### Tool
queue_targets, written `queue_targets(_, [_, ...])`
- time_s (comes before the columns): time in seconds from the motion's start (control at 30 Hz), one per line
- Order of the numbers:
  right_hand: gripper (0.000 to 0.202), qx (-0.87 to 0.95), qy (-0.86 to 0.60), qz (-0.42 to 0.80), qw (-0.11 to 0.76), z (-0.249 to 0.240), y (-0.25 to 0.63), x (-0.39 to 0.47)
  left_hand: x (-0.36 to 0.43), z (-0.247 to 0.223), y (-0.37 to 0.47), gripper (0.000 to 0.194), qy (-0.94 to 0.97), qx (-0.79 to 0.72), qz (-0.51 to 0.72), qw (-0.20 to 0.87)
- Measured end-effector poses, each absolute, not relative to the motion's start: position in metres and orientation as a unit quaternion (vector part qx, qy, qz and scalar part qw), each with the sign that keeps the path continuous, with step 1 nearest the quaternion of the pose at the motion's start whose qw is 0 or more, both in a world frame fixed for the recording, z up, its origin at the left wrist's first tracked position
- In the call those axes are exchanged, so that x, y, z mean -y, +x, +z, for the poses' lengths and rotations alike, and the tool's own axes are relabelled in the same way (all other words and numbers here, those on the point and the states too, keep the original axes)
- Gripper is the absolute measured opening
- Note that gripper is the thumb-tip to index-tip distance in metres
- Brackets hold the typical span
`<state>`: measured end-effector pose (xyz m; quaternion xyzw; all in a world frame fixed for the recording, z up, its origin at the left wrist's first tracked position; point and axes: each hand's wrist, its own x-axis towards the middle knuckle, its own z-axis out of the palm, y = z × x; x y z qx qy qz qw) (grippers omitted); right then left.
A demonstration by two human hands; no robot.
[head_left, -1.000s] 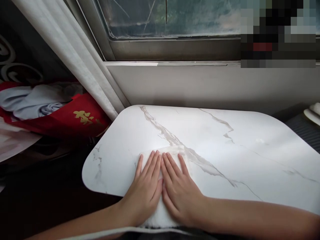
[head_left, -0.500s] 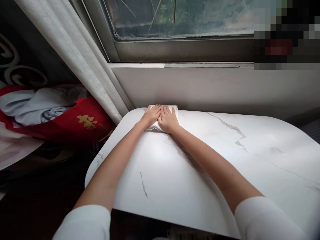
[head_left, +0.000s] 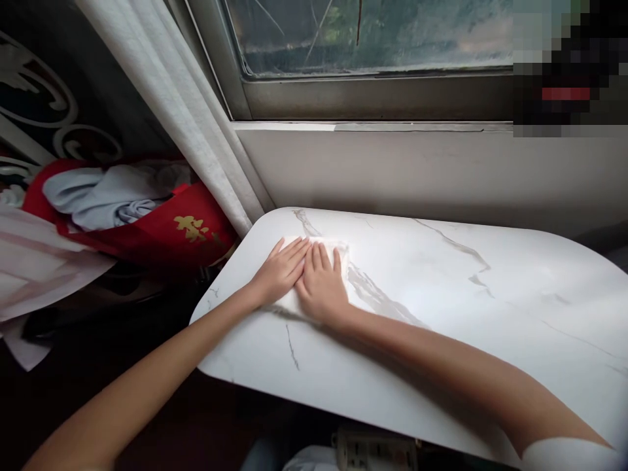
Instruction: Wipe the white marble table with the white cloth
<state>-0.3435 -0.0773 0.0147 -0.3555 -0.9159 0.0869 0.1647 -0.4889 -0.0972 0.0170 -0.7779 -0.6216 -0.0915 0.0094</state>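
A folded white cloth (head_left: 289,303) lies flat on the white marble-patterned table (head_left: 392,261), toward its left end. My left hand (head_left: 282,271) rests palm down on the cloth's left part, fingers stretched out. Beside it, touching it, my right hand (head_left: 322,282) presses flat on the cloth, with its fingers extended and slightly apart. Both hands cover much of the cloth; its far and right edges show around the fingertips.
Behind the table stand a pale wall (head_left: 432,167) and a window (head_left: 383,36). A light curtain (head_left: 181,111) hangs at the left. Past the table's left end, a red bag (head_left: 147,229) holds grey-blue fabric (head_left: 118,190). Below the front edge is a box-like object (head_left: 377,451).
Both hands have slid the cloth from the table's far edge back toward me, and my elbows have spread outward. The camera view has shifted slightly left.
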Motion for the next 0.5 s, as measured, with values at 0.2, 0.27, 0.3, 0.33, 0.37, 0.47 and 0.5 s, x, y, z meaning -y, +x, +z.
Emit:
queue_targets(0.2, [0.067, 0.942, -0.236, 0.175, 0.16, 0.028, -0.347, 0.162, 0.21, 0.018, -0.511, 0.053, -0.777, 0.621, -0.104, 0.009])
queue_targets(0.27, [0.068, 0.945, -0.215, 0.189, 0.161, 0.03, -0.352, 0.171, 0.226, 0.017, -0.519, 0.054, -0.772, 0.625, -0.112, 0.014])
queue_targets(0.3, [0.069, 0.945, -0.21, 0.191, 0.16, 0.03, -0.355, 0.171, 0.228, 0.015, -0.523, 0.054, -0.77, 0.628, -0.116, 0.015])
queue_targets(0.33, [0.069, 0.946, -0.206, 0.192, 0.159, 0.029, -0.359, 0.168, 0.227, 0.015, -0.527, 0.054, -0.766, 0.631, -0.119, 0.016])
queue_targets(0.37, [0.069, 0.947, -0.206, 0.19, 0.157, 0.028, -0.364, 0.162, 0.221, 0.014, -0.532, 0.054, -0.762, 0.636, -0.12, 0.016])
queue_targets(0.47, [0.068, 0.946, -0.22, 0.178, 0.156, 0.023, -0.385, 0.125, 0.18, 0.013, -0.548, 0.053, -0.748, 0.654, -0.116, 0.009])
queue_targets(0.5, [0.068, 0.944, -0.232, 0.173, 0.157, 0.021, -0.394, 0.108, 0.159, 0.013, -0.555, 0.053, -0.743, 0.659, -0.113, 0.004])
